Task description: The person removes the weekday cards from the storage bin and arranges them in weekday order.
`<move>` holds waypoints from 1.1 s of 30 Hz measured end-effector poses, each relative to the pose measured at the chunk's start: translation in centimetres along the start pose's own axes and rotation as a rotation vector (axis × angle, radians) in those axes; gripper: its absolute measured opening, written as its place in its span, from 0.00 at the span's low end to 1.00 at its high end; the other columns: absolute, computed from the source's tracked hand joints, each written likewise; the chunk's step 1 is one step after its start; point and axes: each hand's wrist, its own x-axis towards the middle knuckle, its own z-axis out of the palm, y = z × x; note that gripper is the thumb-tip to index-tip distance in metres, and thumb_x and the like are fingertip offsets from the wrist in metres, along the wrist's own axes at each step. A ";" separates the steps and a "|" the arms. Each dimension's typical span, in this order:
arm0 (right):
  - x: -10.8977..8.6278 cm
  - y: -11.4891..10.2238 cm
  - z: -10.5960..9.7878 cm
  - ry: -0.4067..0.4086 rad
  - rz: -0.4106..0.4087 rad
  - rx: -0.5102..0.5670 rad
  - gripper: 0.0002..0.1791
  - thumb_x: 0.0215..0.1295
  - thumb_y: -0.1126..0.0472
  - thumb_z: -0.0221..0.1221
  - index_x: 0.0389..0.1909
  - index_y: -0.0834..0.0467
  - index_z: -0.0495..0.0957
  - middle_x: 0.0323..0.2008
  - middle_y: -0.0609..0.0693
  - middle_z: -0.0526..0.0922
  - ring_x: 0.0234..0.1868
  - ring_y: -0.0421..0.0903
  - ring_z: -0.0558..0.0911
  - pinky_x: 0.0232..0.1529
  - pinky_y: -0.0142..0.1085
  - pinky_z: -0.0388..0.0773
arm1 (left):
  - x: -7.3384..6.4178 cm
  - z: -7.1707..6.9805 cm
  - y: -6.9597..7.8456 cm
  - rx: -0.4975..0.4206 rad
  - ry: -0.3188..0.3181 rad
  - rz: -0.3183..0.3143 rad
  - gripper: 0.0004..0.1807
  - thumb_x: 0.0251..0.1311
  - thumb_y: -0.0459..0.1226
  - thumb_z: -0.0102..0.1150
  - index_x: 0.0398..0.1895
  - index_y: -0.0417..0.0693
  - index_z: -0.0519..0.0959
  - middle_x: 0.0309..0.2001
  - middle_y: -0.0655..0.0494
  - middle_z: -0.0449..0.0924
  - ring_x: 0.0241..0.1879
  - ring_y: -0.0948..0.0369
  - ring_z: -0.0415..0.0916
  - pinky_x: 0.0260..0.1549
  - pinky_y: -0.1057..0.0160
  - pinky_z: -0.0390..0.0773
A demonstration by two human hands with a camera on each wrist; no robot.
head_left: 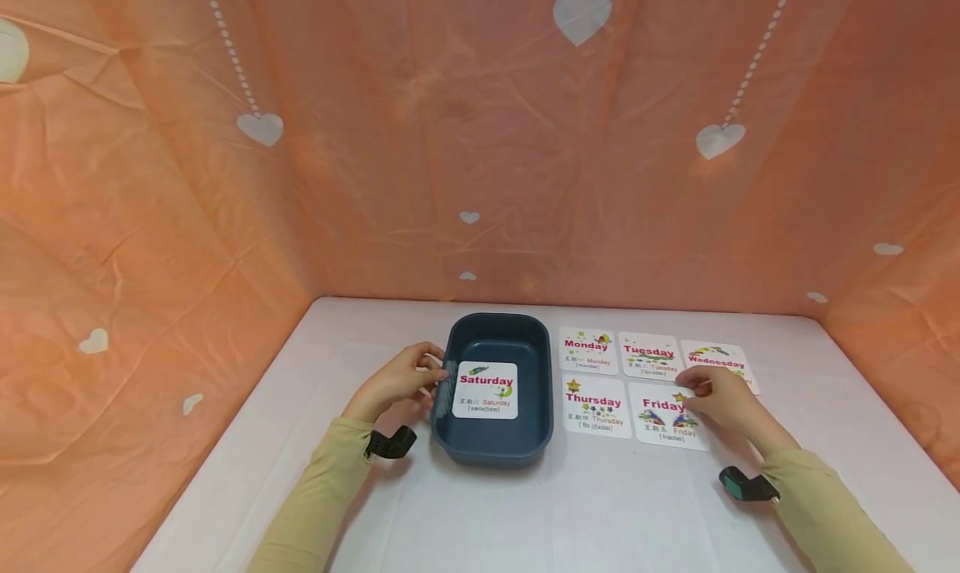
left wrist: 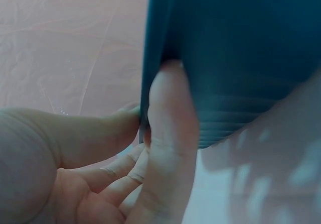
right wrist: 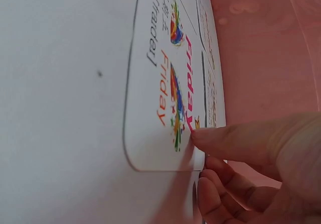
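My left hand (head_left: 399, 383) holds the left wall of a dark blue plastic bin (head_left: 491, 458). In the left wrist view, the thumb and a finger (left wrist: 173, 128) are on either side of the bin's rim. A Saturday card (head_left: 486, 406) lies face up inside the bin. To the right, my right hand (head_left: 723, 400) pinches the Friday card (head_left: 658, 431) by its upper right corner. The right wrist view shows the thumb (right wrist: 235, 141) on the card's printed face and the other fingers at its edge. That card lies flat or nearly flat on the table.
Monday (head_left: 588, 365), Tuesday (head_left: 649, 369) and Wednesday (head_left: 708, 358) cards form the back row. A Thursday card (head_left: 596, 423) lies left of Friday. Everything stands on a white-covered table (head_left: 525, 523), with an orange heart-patterned cloth (head_left: 390, 181) around its back and sides.
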 end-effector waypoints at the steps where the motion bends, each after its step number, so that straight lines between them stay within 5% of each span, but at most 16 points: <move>1: 0.0 0.0 0.0 0.004 -0.008 0.002 0.16 0.51 0.73 0.65 0.43 0.71 0.78 0.37 0.59 0.80 0.37 0.53 0.76 0.38 0.42 0.74 | 0.0 0.0 0.0 0.001 0.001 -0.002 0.17 0.66 0.28 0.53 0.56 0.32 0.66 0.33 0.45 0.73 0.24 0.57 0.73 0.23 0.56 0.82; 16: 0.4 -2.8 -1.7 0.059 -0.188 0.056 0.19 0.56 0.73 0.64 0.50 0.71 0.76 0.43 0.64 0.81 0.41 0.58 0.82 0.41 0.43 0.80 | 0.1 0.0 -0.1 0.006 0.004 0.003 0.17 0.65 0.28 0.53 0.55 0.31 0.65 0.33 0.45 0.74 0.23 0.58 0.73 0.22 0.58 0.81; 25: 1.6 -5.7 -1.6 -0.087 -0.275 0.214 0.22 0.60 0.68 0.63 0.55 0.69 0.73 0.49 0.64 0.79 0.47 0.58 0.80 0.45 0.31 0.78 | 0.1 0.0 0.1 0.015 0.007 -0.007 0.17 0.65 0.27 0.54 0.55 0.31 0.66 0.34 0.44 0.75 0.24 0.58 0.74 0.22 0.58 0.81; 33: 2.8 -8.6 -1.0 -0.144 -0.322 0.338 0.22 0.61 0.69 0.62 0.56 0.68 0.73 0.50 0.63 0.79 0.50 0.62 0.79 0.46 0.31 0.78 | 0.1 0.1 0.1 0.015 0.007 0.013 0.15 0.65 0.27 0.54 0.53 0.32 0.67 0.33 0.44 0.75 0.23 0.59 0.73 0.22 0.58 0.81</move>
